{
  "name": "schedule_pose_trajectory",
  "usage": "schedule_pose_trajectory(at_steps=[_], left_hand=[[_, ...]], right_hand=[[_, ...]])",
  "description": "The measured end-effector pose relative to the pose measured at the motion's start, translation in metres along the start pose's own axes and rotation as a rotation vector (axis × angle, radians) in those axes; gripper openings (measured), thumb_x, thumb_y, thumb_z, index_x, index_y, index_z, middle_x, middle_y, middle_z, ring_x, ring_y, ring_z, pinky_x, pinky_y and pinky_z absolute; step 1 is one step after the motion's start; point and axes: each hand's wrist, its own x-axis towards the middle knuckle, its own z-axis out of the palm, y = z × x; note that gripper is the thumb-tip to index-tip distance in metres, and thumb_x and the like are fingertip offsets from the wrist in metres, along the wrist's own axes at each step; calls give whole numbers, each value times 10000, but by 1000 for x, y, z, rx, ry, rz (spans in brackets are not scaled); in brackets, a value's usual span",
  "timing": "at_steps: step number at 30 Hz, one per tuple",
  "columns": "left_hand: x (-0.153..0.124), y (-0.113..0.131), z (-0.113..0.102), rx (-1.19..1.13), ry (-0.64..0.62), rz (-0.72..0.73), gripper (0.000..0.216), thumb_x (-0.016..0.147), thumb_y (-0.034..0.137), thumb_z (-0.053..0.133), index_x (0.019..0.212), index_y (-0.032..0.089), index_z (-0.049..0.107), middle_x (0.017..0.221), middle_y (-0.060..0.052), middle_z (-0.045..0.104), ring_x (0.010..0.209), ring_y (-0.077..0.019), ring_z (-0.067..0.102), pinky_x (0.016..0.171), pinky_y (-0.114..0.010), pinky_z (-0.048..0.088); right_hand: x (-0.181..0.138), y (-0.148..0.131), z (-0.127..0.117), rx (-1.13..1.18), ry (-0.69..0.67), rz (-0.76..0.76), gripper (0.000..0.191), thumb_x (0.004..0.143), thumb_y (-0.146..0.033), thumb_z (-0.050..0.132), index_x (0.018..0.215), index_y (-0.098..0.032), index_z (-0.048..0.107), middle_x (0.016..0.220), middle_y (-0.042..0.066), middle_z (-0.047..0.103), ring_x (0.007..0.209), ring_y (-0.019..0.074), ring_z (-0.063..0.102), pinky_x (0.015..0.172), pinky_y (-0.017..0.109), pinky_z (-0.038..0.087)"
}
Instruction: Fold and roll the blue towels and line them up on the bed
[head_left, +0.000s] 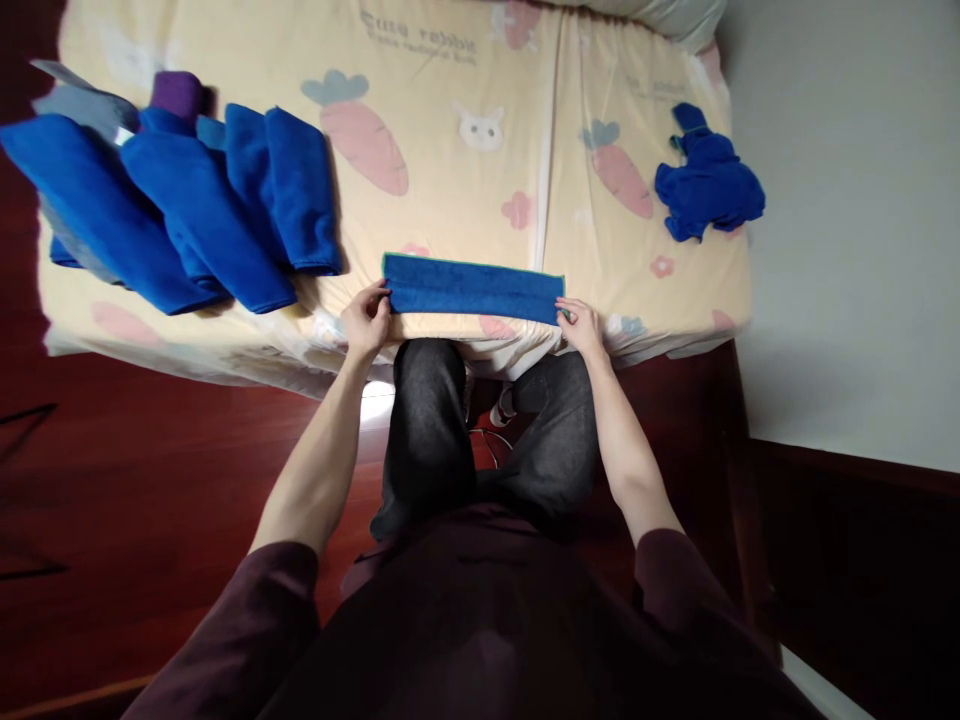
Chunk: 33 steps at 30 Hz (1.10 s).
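A blue towel (474, 290) with green edging lies folded into a long strip near the front edge of the bed. My left hand (367, 316) pinches its left end between thumb and fingers. At the opposite end, my right hand (579, 324) grips the right edge in the same way. The strip lies flat on the sheet, stretched between both hands.
Several folded blue cloths (202, 210) are piled at the left of the bed, with a purple cloth (178, 95) behind. A crumpled blue cloth (709, 185) rests far right, near the wall (847, 220). The patterned sheet (450, 180) covers the bed.
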Motion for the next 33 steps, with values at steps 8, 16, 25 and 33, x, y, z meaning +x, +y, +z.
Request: schedule_pose_trajectory(at_steps=[8,16,25,33], left_hand=[[13,4,-12,113,-174,143,606,696,302,901,1264,178,731,1448,-160,703,1377,-344,650,1226,-460,492],[19,-10,-10,-11,-109,99,406,795,317,780,1168,158,773,1367,-163,751,1216,-289,736,1026,-384,599],[21,-18,-8,-267,-56,-9,480,811,573,845,1036,162,741,1079,-133,790,748,-158,693,599,-228,536],[24,-23,-12,-333,9,-149,526,768,630,883,945,183,672,718,6,573,588,-116,543,508,-224,464]], right_hand=[[2,5,0,-5,-58,-28,461,790,-242,865,1247,-195,827,1438,133,740,1330,327,697,1197,506,567],[11,6,7,74,11,-3,406,800,-83,668,1152,-177,850,1335,151,780,1267,316,733,1102,485,620],[19,5,11,324,57,72,316,785,-169,722,1074,-181,850,1302,139,808,1294,292,737,1134,458,602],[14,-8,6,425,21,275,434,745,-557,865,901,-164,768,776,28,742,685,172,654,611,284,581]])
